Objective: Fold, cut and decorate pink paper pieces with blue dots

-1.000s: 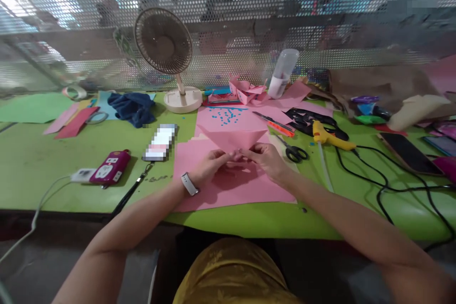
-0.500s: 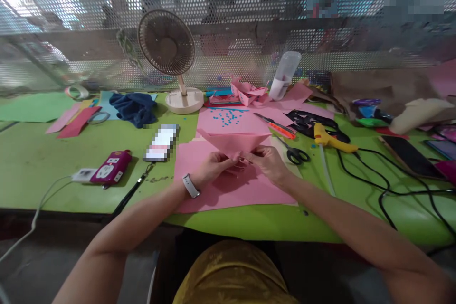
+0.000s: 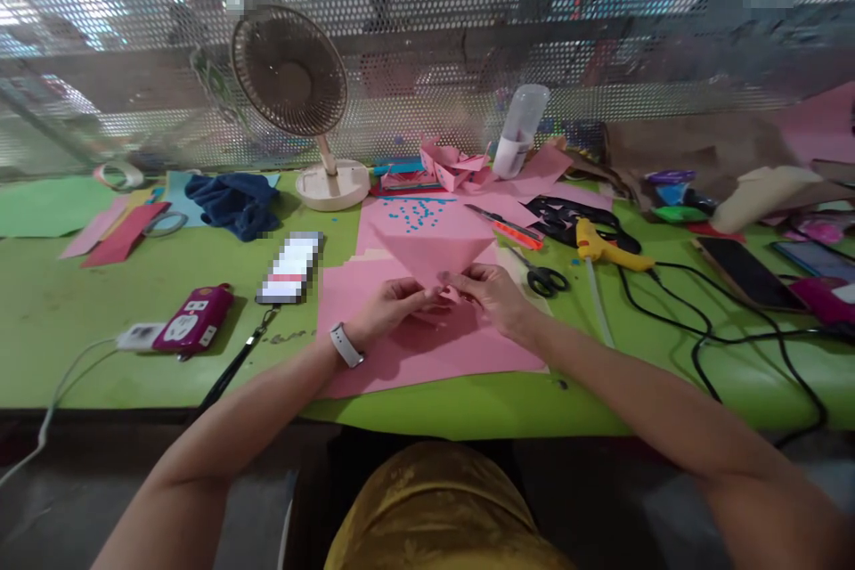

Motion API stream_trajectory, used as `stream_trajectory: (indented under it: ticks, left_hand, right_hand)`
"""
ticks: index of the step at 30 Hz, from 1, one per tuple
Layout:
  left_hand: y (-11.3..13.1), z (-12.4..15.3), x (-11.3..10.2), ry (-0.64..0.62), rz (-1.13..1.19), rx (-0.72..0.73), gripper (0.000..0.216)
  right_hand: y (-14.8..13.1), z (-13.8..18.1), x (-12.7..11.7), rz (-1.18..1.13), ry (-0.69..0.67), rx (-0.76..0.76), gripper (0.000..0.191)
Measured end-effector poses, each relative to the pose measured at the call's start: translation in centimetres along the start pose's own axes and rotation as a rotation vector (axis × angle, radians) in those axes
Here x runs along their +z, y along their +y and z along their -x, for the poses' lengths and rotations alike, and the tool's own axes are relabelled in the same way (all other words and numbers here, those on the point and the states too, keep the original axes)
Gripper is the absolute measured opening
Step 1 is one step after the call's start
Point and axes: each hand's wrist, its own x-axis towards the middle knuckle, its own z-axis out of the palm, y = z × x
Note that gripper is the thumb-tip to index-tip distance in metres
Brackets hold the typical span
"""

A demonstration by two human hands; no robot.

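Observation:
A folded piece of pink paper [image 3: 434, 256] is held up between both hands, its wide edge away from me and its narrow point at my fingers. My left hand [image 3: 399, 303], with a watch on the wrist, pinches the paper near that point. My right hand [image 3: 492, 294] grips it from the other side, thumb and fingers closed. The two thumbs nearly meet. Beneath them lie pink sheets [image 3: 380, 367] on the green table. Some fingertips are hidden behind the paper and in its shadow.
Black scissors [image 3: 546, 280], an orange cutter [image 3: 514, 230] and a yellow glue gun [image 3: 607, 251] lie to the right, with black cables [image 3: 708, 340]. Leftward are a phone [image 3: 290, 267] and a purple power adapter [image 3: 195, 321]. A fan [image 3: 330, 187] stands behind; pink paper pieces [image 3: 454, 167] lie beside it.
The folded paper now shows more of its face, as a deeper triangle with its point at my fingers. Both hands keep hold of it. The whole view has shifted slightly.

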Motion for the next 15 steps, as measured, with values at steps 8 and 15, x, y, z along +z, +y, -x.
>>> stream_trajectory:
  ticks: [8, 15]
  left_hand:
    - [0.02, 0.19, 0.31, -0.02, 0.079, -0.02, 0.043]
    - [-0.38, -0.04, 0.07, -0.059, 0.042, -0.035, 0.039]
  right_hand:
    - [-0.02, -0.4, 0.0, -0.208, -0.009, 0.126, 0.045]
    - [0.02, 0.23, 0.54, -0.144, -0.029, 0.118, 0.045]
